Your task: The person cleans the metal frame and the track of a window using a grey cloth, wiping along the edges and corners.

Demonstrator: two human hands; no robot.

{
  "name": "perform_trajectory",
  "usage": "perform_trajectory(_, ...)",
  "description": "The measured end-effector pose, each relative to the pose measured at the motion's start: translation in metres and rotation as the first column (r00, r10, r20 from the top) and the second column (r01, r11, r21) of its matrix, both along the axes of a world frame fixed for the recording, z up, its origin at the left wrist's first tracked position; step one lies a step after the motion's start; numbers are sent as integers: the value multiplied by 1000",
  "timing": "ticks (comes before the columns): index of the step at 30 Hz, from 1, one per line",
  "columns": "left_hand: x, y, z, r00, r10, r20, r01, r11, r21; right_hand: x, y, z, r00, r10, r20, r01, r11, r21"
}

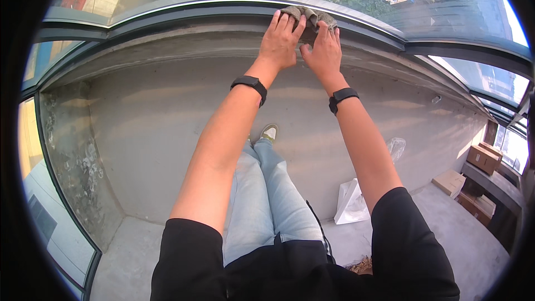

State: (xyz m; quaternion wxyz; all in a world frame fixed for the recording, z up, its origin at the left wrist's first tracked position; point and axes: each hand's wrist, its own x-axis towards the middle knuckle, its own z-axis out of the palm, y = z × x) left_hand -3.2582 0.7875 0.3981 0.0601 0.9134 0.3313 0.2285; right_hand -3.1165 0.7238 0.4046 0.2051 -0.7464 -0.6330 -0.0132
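Note:
A crumpled grey-brown cloth [311, 15] lies against the dark metal window frame [209, 11], at the foot of the glass pane. My left hand [281, 42] presses on the cloth's left part with its fingers stretched forward. On the cloth's right part rest the fingers of my right hand [327, 52], its thumb pointing towards the left hand. Both arms reach out ahead, with a black band on each wrist. Just below the frame runs a bare concrete ledge [175, 46]. The fingertips partly cover the cloth.
Behind my right forearm, a white bag [352, 202] and a clear plastic bag [396, 148] lie low down. Cardboard boxes [484, 159] stand at the far right, some on a shelf. A stained concrete wall [75, 159] and another window bound the left side.

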Motion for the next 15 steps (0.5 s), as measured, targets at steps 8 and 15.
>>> perform_trajectory(8,20,-4,-2,993,31,110,-29,999,-20,33,-11,-4,994,62,94,-65,997,28)
perform_trajectory(15,85,-35,-3,987,108,117,-104,994,-44,95,-29,-9,987,115,111,-118,993,26)
